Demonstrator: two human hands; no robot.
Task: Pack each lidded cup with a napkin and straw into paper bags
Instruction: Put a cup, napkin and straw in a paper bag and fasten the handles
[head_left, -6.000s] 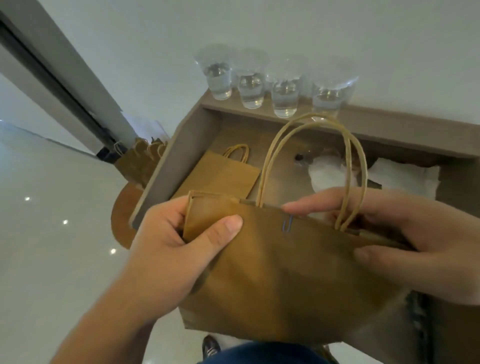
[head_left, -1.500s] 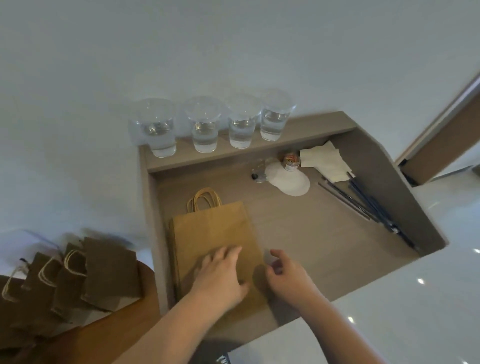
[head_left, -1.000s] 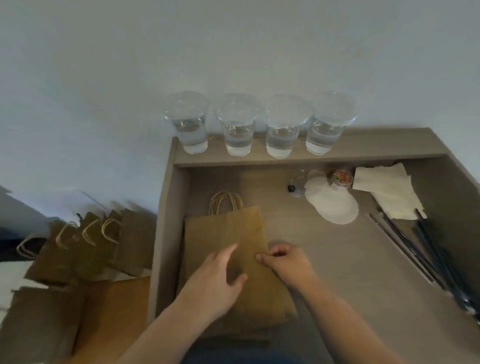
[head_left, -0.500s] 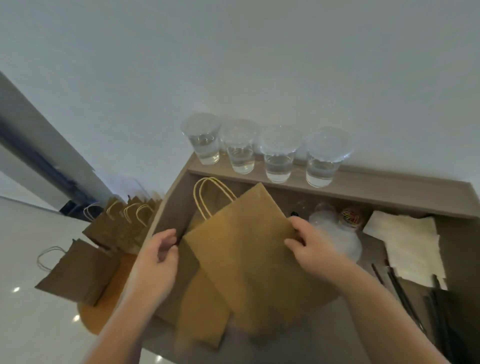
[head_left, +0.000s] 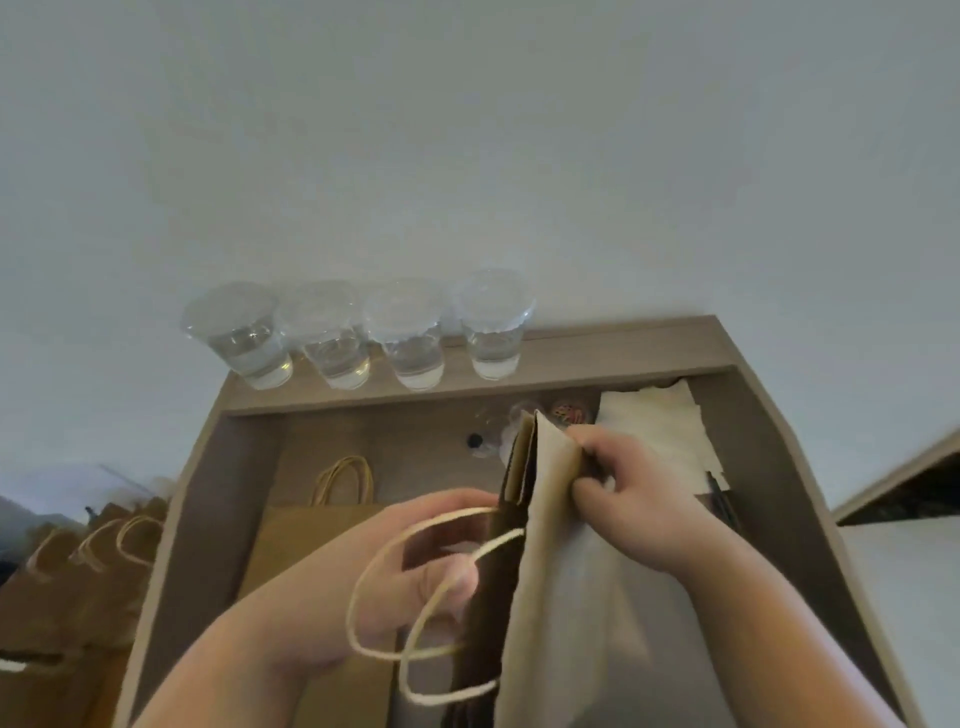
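Held bag: lower centre of frame, lifted off the table, seen edge-on betw. both grips.
Left grip: clenched on bag's dark left panel near the mouth; twine handles looped in front of it.
Right grip: fingers curled, pinching the pale right panel's upper edge.
Handling (judged): v. light, thin kraft paper; creases and tears easily, esp. at handle glue spots. Best held by panel edges near the mouth, one per side, then pulled apart so gussets pop. Handles too floppy to steer it.
Look: tan-brown, mostly flattened, side folds just parting, two pale twine loops.
Flat bag: lay on table at left centre, handles pointing away.
Spare bags: bunched at lower left, off the table.
Straws: dark, right of centre, partly hidden by the right grip.
Napkins: white stack, right of centre.
Lidded cups: four in a row on back ledge, clear, part-filled; none packed yet.
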